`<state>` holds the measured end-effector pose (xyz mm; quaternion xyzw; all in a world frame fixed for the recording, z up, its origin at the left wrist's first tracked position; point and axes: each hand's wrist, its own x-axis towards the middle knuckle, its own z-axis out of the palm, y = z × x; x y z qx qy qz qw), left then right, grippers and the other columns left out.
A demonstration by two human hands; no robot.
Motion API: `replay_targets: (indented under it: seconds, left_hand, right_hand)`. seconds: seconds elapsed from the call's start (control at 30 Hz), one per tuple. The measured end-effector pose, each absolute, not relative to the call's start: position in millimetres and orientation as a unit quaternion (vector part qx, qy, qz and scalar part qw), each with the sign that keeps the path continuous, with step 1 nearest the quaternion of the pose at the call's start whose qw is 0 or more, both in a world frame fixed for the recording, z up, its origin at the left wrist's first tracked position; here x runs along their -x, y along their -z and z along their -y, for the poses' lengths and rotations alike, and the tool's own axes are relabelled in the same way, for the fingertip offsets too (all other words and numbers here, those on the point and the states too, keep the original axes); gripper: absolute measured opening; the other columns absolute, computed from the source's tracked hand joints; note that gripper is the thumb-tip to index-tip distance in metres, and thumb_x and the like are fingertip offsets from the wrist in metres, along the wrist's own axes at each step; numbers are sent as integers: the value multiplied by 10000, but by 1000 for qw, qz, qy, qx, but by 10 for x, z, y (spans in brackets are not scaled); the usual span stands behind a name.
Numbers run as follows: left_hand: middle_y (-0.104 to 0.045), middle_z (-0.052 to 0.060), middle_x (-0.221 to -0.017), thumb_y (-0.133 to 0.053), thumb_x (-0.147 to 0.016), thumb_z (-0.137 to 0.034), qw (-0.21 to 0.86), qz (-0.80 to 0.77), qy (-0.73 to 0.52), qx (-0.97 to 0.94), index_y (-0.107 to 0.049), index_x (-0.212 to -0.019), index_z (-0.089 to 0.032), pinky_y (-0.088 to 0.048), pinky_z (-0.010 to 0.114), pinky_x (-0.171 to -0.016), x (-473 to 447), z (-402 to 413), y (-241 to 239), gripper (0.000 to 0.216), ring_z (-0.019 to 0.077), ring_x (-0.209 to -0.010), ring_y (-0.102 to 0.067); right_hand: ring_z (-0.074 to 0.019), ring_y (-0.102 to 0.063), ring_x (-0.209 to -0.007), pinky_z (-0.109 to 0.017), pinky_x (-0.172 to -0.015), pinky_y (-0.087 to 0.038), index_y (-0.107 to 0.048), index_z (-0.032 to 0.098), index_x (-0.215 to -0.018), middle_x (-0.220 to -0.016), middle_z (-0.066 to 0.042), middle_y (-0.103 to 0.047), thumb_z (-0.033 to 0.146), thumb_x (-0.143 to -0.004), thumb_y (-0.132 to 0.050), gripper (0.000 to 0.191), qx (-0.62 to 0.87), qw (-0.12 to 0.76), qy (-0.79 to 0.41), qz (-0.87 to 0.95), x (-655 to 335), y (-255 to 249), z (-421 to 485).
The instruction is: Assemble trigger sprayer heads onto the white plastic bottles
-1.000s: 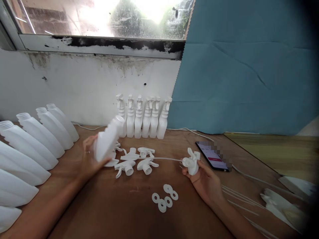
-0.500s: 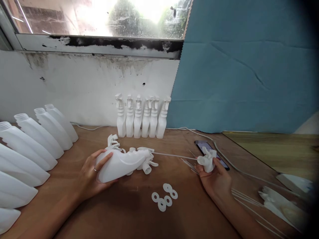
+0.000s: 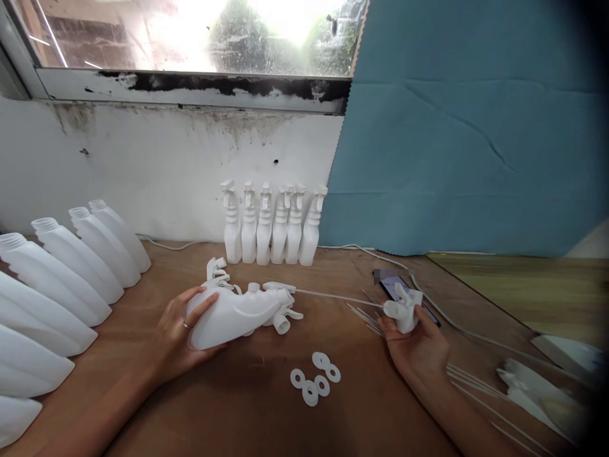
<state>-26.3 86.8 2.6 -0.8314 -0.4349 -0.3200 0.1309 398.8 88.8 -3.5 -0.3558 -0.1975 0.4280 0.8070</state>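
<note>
My left hand (image 3: 183,327) is wrapped round the base of a white plastic bottle (image 3: 233,317), which is tilted on its side with its neck towards the right. In my right hand (image 3: 416,346) is a white trigger spray head (image 3: 403,309). A thin dip tube (image 3: 340,296) stretches from the spray head leftward to near the bottle's neck; whether its tip is inside the neck I cannot tell. Loose spray heads (image 3: 281,322) lie behind and beside the bottle, partly hidden by it. Several flat white ring washers (image 3: 310,390) lie on the table between my hands.
Open-necked white bottles (image 3: 78,273) stand in a row at the left. Several bottles with spray heads (image 3: 271,228) stand against the wall. A phone (image 3: 390,282) and a cable (image 3: 442,314) lie behind my right hand. Loose tubes (image 3: 476,379) and a plastic bag (image 3: 537,393) are at the right.
My right hand has shifted slightly to the right with the spray head, which is turned a little. My left hand and the bottle keep nearly the same place.
</note>
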Motion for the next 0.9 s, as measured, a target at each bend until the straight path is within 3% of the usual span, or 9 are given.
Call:
replay_targets:
  seconds: [0.17, 0.73, 0.9]
  left_hand:
    - [-415, 161, -1343, -719, -741, -439, 132, 434, 319, 832, -313, -1424, -283, -445, 471, -976, 262, -873, -27, 811, 330, -1201, -483]
    - [-428, 155, -1330, -721, -741, -424, 143, 422, 338, 829, -327, -1427, -290, -444, 470, -966, 246, -860, -32, 802, 331, -1182, -491]
    - [-444, 159, -1314, -716, -747, -354, 182, 367, 326, 852, -306, -1450, -301, -430, 498, -962, 185, -833, -59, 816, 344, -1171, -497]
  right_hand:
    - [-154, -568, -658, -254, -450, -375, -609, 229, -746, -752, 16, -625, 274, -704, -641, 69, 360, 812, -425, 174, -3963, -3, -887]
    - [-128, -548, -597, -239, -407, -398, -561, 218, -689, -731, 42, -598, 254, -665, -695, 141, 353, 819, -410, 189, -3923, -20, -868]
    - [-145, -575, -622, -247, -458, -468, -638, 212, -778, -753, 8, -656, 308, -676, -772, 194, 396, 763, -436, 267, -3704, -26, -761]
